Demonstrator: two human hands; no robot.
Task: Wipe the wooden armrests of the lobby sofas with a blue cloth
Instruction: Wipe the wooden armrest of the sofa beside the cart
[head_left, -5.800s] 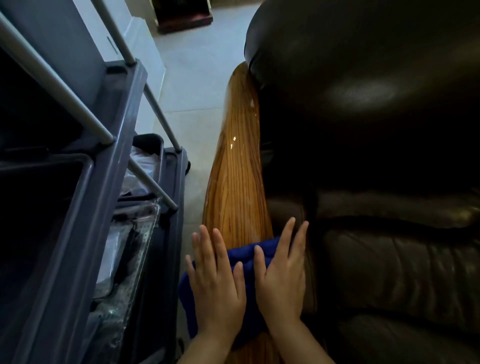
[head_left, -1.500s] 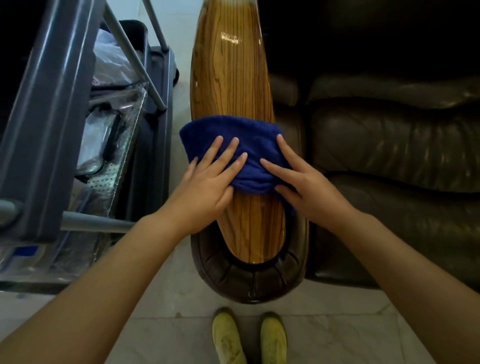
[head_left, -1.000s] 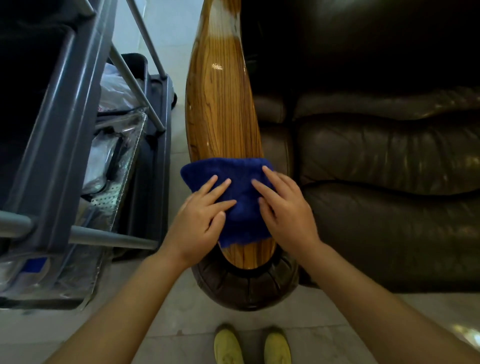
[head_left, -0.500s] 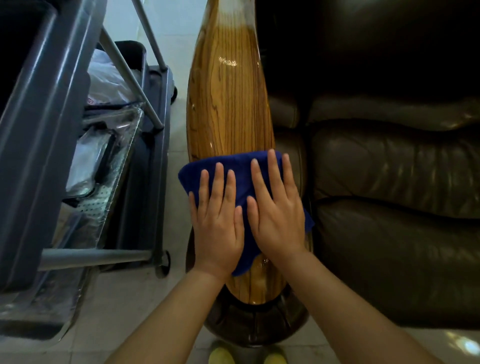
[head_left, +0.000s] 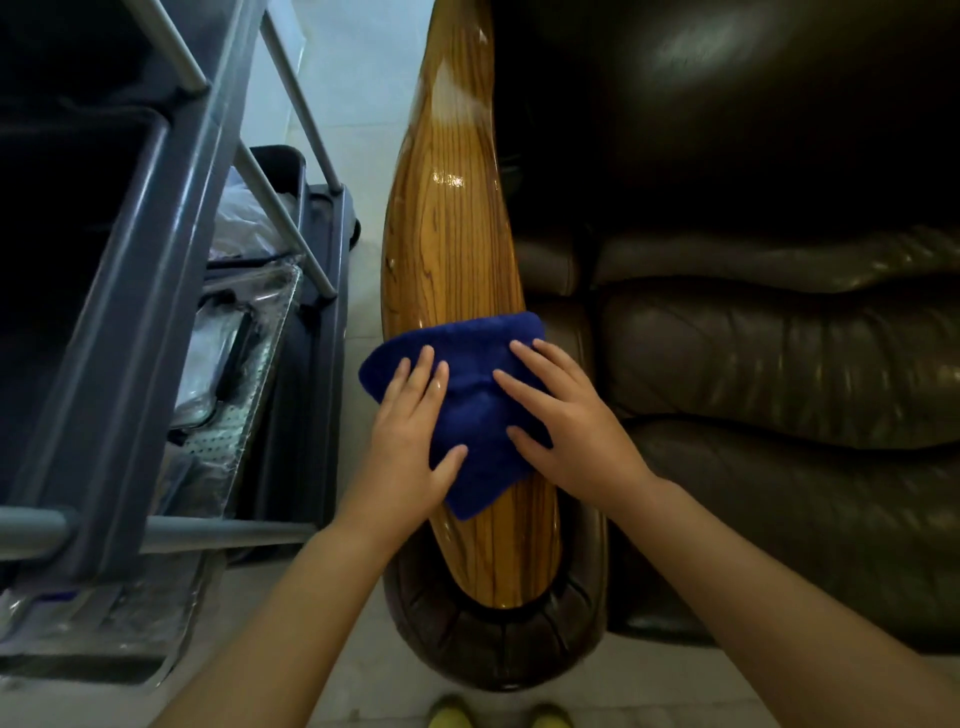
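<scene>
While both hands press flat, the blue cloth lies draped across the wooden armrest near its front end. Left hand and right hand rest on it with fingers spread, gripping nothing. Judged soft, light and pliable, the cloth should slide readily on glossy varnish; hold it by palm pressure over its centre.

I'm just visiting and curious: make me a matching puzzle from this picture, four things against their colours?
Things:
1. cloth
2. armrest
3. sofa cushions
4. cart frame

Colours:
A. grey
B. glossy golden brown wood
C. deep blue
D. dark brown leather

Pairs: 1-C, 2-B, 3-D, 4-A
</scene>
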